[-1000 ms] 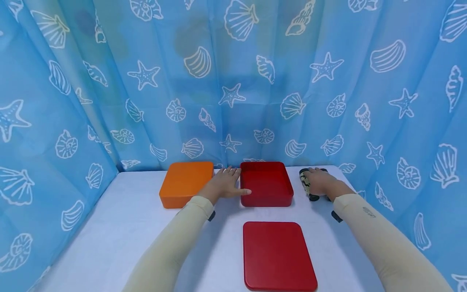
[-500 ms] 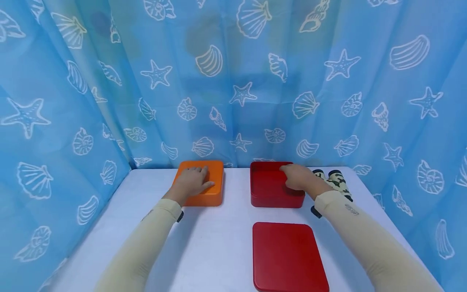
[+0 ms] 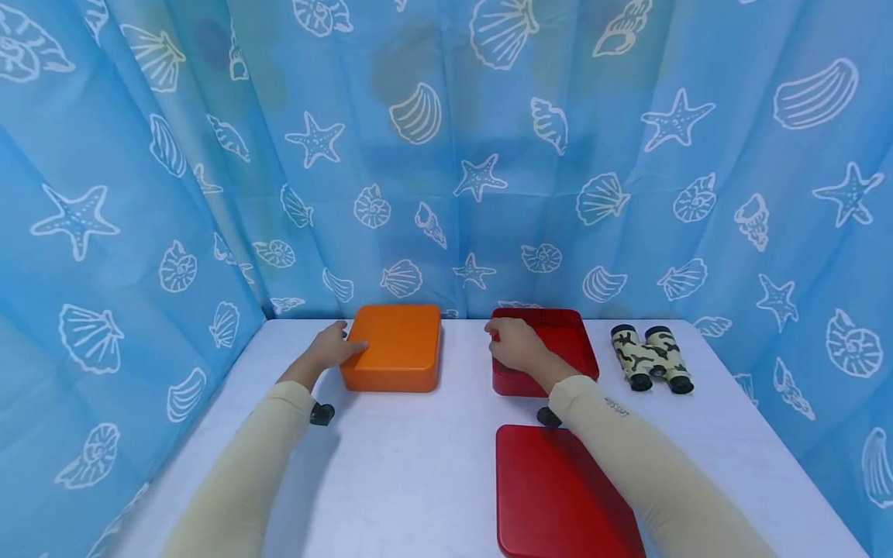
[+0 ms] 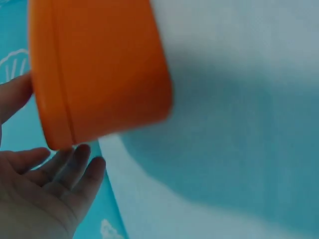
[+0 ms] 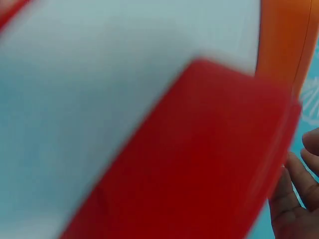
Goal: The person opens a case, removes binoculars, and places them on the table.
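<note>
A square orange box [image 3: 393,341] with its lid on stands at the back of the table. My left hand [image 3: 326,347] is at its left side, fingers spread and relaxed, the thumb at the lid's edge. In the left wrist view the loose fingers [image 4: 92,181] are just below a corner of the box. My right hand [image 3: 518,345] hangs over the left part of the open red box [image 3: 575,341], fingers loosely bent and holding nothing. In the right wrist view the red box is blurred, with the right hand's fingers [image 5: 286,196] beyond it.
Camouflage binoculars [image 3: 652,358] lie right of the red box. A red lid [image 3: 551,496] lies flat nearer the front, partly covered by my right sleeve. A blue shell-patterned curtain [image 3: 446,194] hangs behind the white table [image 3: 405,473].
My right hand has left the binoculars and moved left over the red box. My left hand has gone from between the boxes, across the orange lid, to its left side.
</note>
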Available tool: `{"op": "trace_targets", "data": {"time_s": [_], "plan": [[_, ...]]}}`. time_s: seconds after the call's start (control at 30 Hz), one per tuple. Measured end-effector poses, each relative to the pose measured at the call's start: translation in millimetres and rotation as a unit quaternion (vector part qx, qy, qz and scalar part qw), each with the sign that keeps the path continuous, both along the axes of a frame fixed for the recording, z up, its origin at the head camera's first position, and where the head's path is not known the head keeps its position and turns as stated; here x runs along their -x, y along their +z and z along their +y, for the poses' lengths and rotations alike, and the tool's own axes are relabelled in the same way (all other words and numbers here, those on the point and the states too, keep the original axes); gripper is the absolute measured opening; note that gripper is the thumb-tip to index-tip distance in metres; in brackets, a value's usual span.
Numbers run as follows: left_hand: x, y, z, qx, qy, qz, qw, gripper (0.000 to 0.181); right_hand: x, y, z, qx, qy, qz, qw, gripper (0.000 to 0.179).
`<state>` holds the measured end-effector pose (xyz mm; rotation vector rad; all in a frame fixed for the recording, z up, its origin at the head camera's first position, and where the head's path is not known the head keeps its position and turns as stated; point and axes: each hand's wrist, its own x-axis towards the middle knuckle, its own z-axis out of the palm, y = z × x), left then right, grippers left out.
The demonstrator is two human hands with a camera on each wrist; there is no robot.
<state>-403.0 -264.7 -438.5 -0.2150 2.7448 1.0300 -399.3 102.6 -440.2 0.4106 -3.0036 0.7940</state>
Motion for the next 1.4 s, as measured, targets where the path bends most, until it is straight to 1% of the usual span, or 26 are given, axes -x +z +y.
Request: {"op": "trace_targets", "data": {"time_s": [0.1, 0.17, 0.23, 0.27, 0.3, 0.37, 0.43, 0.5, 0.53, 0.57, 0.67, 0.7, 0.73, 0.77, 0.8, 0.87, 0.9, 0.97, 1.07, 1.1, 1.17, 1.27, 1.4], "plan": [[2.3, 4.4, 1.2, -0.057, 0.026, -0.010, 0.9980, 0.080, 0.4, -6.2, -25, 0.072, -0.006, -0.028, 0.9970, 0.058], [4.2, 6.2, 1.9, -0.082, 0.043, -0.012, 0.9957, 0.080, -0.4, -6.1, -42, 0.123, -0.010, -0.051, 0.9910, 0.052], [7.0, 6.5, 1.8, -0.096, 0.062, -0.014, 0.9934, 0.079, -1.3, -4.5, -56, 0.184, -0.012, -0.086, 0.9791, 0.046], [8.6, 6.4, 1.8, -0.099, 0.075, -0.018, 0.9921, 0.078, -1.3, -3.5, -63, 0.214, -0.010, -0.105, 0.9712, 0.044], [10.2, 6.3, 1.7, -0.104, 0.081, -0.021, 0.9910, 0.077, -1.8, -2.0, -69, 0.246, -0.009, -0.127, 0.9609, 0.044], [13.2, 5.7, 2.1, -0.118, 0.097, -0.035, 0.9877, 0.073, -0.6, -1.3, -78, 0.306, -0.016, -0.175, 0.9355, 0.045], [15.0, 5.8, 3.4, -0.126, 0.114, -0.055, 0.9839, 0.068, 1.8, -2.1, -83, 0.353, -0.034, -0.217, 0.9093, 0.048], [15.0, 7.1, 4.9, -0.133, 0.118, -0.076, 0.9812, 0.064, 5.2, -4.1, -85, 0.402, -0.055, -0.251, 0.8787, 0.051], [14.6, 8.2, 5.6, -0.137, 0.121, -0.086, 0.9795, 0.062, 7.0, -5.2, -85, 0.419, -0.069, -0.263, 0.8661, 0.052], [13.6, 10.0, 6.1, -0.139, 0.119, -0.092, 0.9787, 0.061, 8.8, -5.8, -85, 0.444, -0.079, -0.275, 0.8492, 0.051], [11.1, 17.4, 5.9, -0.150, 0.122, -0.101, 0.9759, 0.058, 14.0, -5.4, -85, 0.521, -0.099, -0.302, 0.7924, 0.045], [10.3, 20.4, 5.1, -0.153, 0.124, -0.102, 0.9751, 0.057, 15.7, -4.5, -85, 0.541, -0.104, -0.310, 0.7752, 0.043], [9.9, 23.6, 4.5, -0.157, 0.127, -0.103, 0.9740, 0.056, 17.2, -3.3, -86, 0.558, -0.109, -0.316, 0.7598, 0.041], [9.6, 26.8, 3.8, -0.159, 0.129, -0.105, 0.9732, 0.056, 19.1, -2.1, -87, 0.577, -0.111, -0.322, 0.7424, 0.039], [9.6, 29.9, 3.2, -0.158, 0.134, -0.108, 0.9723, 0.055, 20.4, -0.7, -89, 0.586, -0.116, -0.326, 0.7329, 0.039], [9.5, 35.9, 2.6, -0.165, 0.143, -0.114, 0.9693, 0.055, 22.8, 2.0, -92, 0.595, -0.127, -0.331, 0.7211, 0.040], [9.5, 38.4, 2.3, -0.168, 0.145, -0.118, 0.9678, 0.055, 24.2, 3.2, -94, 0.597, -0.131, -0.333, 0.7181, 0.042], [9.5, 42.6, 2.7, -0.179, 0.151, -0.127, 0.9640, 0.054, 25.5, 5.5, -96, 0.593, -0.139, -0.333, 0.7195, 0.043], [9.9, 45.8, 2.2, -0.192, 0.159, -0.136, 0.9588, 0.051, 27.2, 6.8, -97, 0.584, -0.150, -0.336, 0.7236, 0.045], [10.2, 45.8, 1.9, -0.197, 0.163, -0.136, 0.9572, 0.050, 27.8, 6.9, -97, 0.582, -0.151, -0.338, 0.7237, 0.045], [10.5, 45.3, 0.3, -0.205, 0.165, -0.137, 0.9551, 0.048, 28.6, 7.0, -98, 0.577, -0.153, -0.340, 0.7267, 0.044], [11.6, 43.3, -3.1, -0.221, 0.170, -0.134, 0.9510, 0.049, 29.9, 7.9, -97, 0.573, -0.155, -0.341, 0.7288, 0.043], [15.4, 39.7, -8.6, -0.254, 0.183, -0.138, 0.9397, 0.048, 33.5, 10.4, -94, 0.567, -0.153, -0.351, 0.7297, 0.042]]}}
